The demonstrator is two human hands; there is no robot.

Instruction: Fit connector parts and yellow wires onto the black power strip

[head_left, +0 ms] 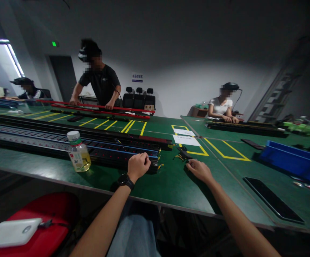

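Observation:
My left hand (138,166) is closed, its curled fingers resting over the near right end of a long black strip housing (112,155); whatever lies inside the fingers is hidden. Short yellow wires stick out at that end. On the green table to the right, my right hand (200,171) has bent, closed fingers, and I cannot make out what is in them. Just beyond its fingertips lies a dark tool-like object (184,153), too dim to name. More long black strips with a blue edge run leftwards across the table.
A drink bottle (79,153) stands at the strips' front edge. To the right are a blue bin (291,160) and a black phone-like slab (273,199). Paper sheets (186,140) lie ahead. Co-workers (101,82) handle long strips across the table. A red stool (50,210) is below left.

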